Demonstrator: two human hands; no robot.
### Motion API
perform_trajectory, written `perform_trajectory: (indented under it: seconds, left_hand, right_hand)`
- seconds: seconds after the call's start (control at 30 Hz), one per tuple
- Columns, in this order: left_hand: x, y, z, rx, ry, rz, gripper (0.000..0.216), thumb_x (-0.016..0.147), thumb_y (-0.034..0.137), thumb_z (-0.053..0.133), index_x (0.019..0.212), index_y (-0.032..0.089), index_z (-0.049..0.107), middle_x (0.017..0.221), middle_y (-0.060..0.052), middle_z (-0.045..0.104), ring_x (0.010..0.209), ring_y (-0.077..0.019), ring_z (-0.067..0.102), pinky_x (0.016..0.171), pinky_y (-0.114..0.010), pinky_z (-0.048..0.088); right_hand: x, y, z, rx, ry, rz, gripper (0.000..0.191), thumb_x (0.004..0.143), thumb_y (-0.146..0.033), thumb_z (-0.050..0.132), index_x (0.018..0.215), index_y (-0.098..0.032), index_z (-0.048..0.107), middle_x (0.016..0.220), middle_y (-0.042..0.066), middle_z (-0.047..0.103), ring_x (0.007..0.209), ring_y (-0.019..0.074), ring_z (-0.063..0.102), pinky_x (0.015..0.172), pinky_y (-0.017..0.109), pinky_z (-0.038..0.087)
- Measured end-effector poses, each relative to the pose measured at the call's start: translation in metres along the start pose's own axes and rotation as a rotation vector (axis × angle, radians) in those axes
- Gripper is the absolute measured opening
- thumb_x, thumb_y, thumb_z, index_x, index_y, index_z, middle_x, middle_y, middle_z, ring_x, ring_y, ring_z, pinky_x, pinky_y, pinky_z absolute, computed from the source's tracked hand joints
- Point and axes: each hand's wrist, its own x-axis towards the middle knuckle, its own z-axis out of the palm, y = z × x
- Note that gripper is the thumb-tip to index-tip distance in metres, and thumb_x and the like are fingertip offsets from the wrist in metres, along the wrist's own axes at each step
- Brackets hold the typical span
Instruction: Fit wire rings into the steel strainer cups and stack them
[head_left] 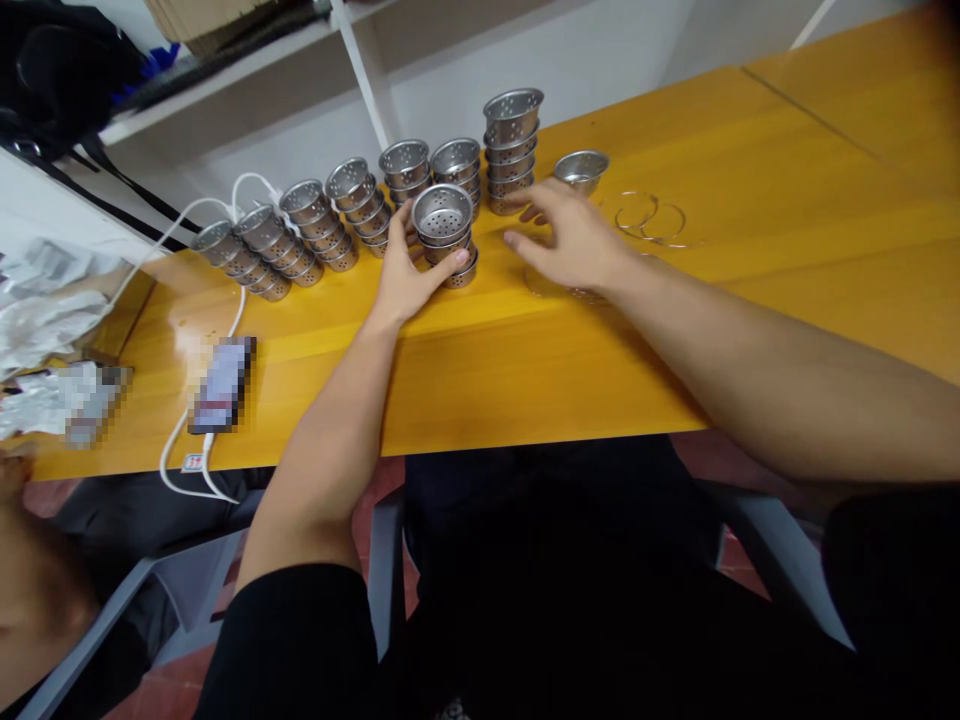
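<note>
My left hand (412, 275) is wrapped round a short stack of perforated metal cups (444, 225), thumb on the near side and fingers at the left. The stack stands upright on the yellow table, nearer to me than the row behind it. To its right, my right hand (566, 235) hovers with thumb and fingers apart and nothing between them. Its fingertips are close to the base of a taller cup stack (512, 150); whether they touch it I cannot tell. One separate metal cup (582, 172) sits just beyond the right hand.
More cup stacks (306, 225) line the table's back edge to the left. Thin wire rings (649, 217) lie right of my right hand. A phone (222, 385) with a white cable (174, 440) rests front left. Plastic bags (52, 310) and another person's arm (37, 580) are far left.
</note>
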Motion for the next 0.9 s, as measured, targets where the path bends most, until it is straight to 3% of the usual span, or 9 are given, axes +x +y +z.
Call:
perform_trajectory:
  seconds: [0.1,0.17,0.23,0.33,0.4,0.53,0.7,0.9]
  left_hand:
    - [0.000,-0.007,-0.003,0.009,0.007,-0.024,0.140,0.092,0.107,0.092,0.199,0.043,0.028,0.206,-0.018,0.052,0.186,-0.0435,0.062,0.152,-0.068,0.057]
    - [0.001,-0.012,-0.005,0.018,0.005,-0.019,0.146,0.089,0.108,0.094,0.201,0.043,0.024,0.206,-0.019,0.050,0.193,-0.0470,0.055,0.157,-0.070,0.052]
    - [0.002,-0.016,-0.006,0.028,-0.006,-0.006,0.154,0.085,0.107,0.098,0.201,0.044,0.020,0.206,-0.021,0.047,0.199,-0.0511,0.046,0.160,-0.073,0.046]
    - [0.002,-0.019,-0.005,0.022,-0.014,-0.009,0.165,0.078,0.105,0.104,0.201,0.044,0.014,0.209,-0.022,0.041,0.202,-0.0541,0.039,0.165,-0.074,0.038]
    - [-0.001,-0.022,-0.002,0.009,-0.036,-0.028,0.175,0.074,0.102,0.110,0.202,0.043,0.006,0.210,-0.024,0.038,0.202,-0.0541,0.038,0.167,-0.073,0.035]
    - [-0.005,-0.027,0.006,-0.015,-0.112,-0.101,0.182,0.077,0.094,0.113,0.203,0.037,-0.006,0.208,-0.029,0.041,0.200,-0.0513,0.043,0.167,-0.071,0.037]
    - [-0.003,-0.022,0.008,-0.007,-0.119,-0.171,0.166,0.085,0.076,0.114,0.201,0.031,0.004,0.205,-0.030,0.047,0.200,-0.0464,0.046,0.168,-0.069,0.035]
    - [0.000,-0.035,-0.001,0.005,-0.017,-0.208,0.136,0.091,0.061,0.114,0.191,0.030,0.026,0.194,-0.028,0.059,0.183,-0.0465,0.065,0.162,-0.074,0.047]
  right_hand:
    - [0.004,0.009,-0.023,-0.132,0.068,0.189,0.057,0.131,-0.039,0.058,0.179,-0.013,0.074,0.173,0.029,0.072,0.161,0.0411,0.071,0.145,0.054,0.056]
    - [0.006,0.019,-0.036,-0.221,0.141,0.325,0.054,0.131,-0.029,0.062,0.180,-0.010,0.074,0.180,0.031,0.065,0.171,0.0379,0.064,0.149,0.048,0.049]
    - [0.007,0.029,-0.045,-0.287,0.169,0.440,0.057,0.131,-0.028,0.070,0.185,-0.012,0.073,0.192,0.032,0.053,0.182,0.0422,0.053,0.154,0.054,0.041]
    - [0.006,0.040,-0.048,-0.331,0.075,0.545,0.060,0.132,-0.031,0.076,0.190,-0.016,0.072,0.202,0.033,0.039,0.191,0.0501,0.039,0.156,0.064,0.032]
    - [0.006,0.044,-0.047,-0.344,0.022,0.563,0.057,0.133,-0.030,0.074,0.188,-0.016,0.073,0.200,0.033,0.042,0.191,0.0495,0.040,0.156,0.063,0.032]
    - [0.008,0.052,-0.040,-0.364,0.049,0.524,0.046,0.131,-0.030,0.074,0.174,-0.016,0.082,0.187,0.030,0.060,0.182,0.0478,0.052,0.151,0.064,0.039]
    - [0.011,0.059,-0.037,-0.336,0.083,0.525,0.031,0.128,-0.028,0.079,0.155,-0.017,0.087,0.179,0.027,0.065,0.179,0.0481,0.056,0.151,0.061,0.042]
    - [0.011,0.052,-0.044,-0.270,0.117,0.540,0.030,0.126,-0.020,0.081,0.154,-0.013,0.088,0.180,0.028,0.064,0.164,0.0360,0.068,0.149,0.044,0.048]
